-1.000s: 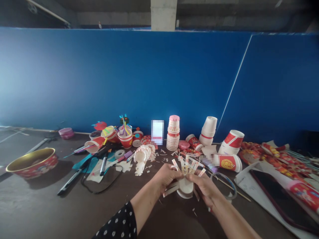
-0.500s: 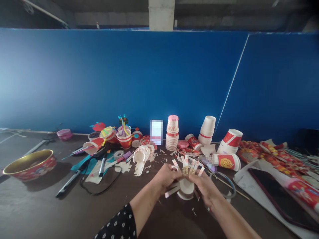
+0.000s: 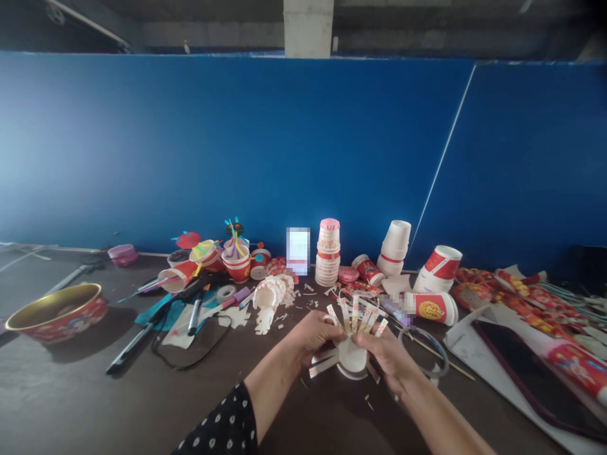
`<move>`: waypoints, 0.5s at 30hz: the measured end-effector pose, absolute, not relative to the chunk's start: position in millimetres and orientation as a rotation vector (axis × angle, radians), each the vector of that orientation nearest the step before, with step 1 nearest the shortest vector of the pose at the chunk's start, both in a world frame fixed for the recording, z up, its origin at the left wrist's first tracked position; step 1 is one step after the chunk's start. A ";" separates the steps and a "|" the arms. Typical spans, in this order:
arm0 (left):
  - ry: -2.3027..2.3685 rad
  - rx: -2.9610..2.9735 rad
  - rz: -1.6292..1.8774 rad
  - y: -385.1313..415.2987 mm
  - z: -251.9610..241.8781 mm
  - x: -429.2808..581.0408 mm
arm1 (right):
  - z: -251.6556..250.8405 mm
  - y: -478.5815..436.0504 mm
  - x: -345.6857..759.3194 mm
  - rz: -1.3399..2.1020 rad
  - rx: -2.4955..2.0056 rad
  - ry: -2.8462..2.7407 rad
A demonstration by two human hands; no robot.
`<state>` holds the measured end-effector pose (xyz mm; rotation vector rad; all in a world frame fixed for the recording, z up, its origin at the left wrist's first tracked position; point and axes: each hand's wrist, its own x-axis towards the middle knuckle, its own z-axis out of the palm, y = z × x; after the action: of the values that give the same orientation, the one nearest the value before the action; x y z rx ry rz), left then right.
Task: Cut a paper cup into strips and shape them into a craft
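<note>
Held in view: my left hand and right hand, fingers closed, grip a white paper cup cut into fanned strips, over the dark table, with paper scraps lying just below.

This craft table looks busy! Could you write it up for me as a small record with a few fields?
Surface: dark table
Left hand: holds a cut paper cup, its side slit into fanned strips
Right hand: holds the same cup from the other side
Sleeve: black with white dots, on the left arm
Near the hands: paper scraps
Farther off: stack of paper cups, red bowl with a gold interior, tape roll, marker
Backdrop: blue wall
</note>
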<state>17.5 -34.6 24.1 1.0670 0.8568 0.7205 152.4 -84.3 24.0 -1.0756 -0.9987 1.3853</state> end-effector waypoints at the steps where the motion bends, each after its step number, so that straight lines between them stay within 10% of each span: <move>1: 0.835 1.068 0.726 -35.3 23.9 17.6 | 24.3 -84.4 152.2 1.390 -1.059 -1.008; 15: 0.898 1.083 0.799 -40.3 30.0 22.6 | 9.9 -81.0 160.5 1.448 -1.106 -0.994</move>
<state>22.6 -40.3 30.0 1.0830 0.8976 0.7985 160.5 -81.0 9.9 -1.1056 -0.9938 1.4479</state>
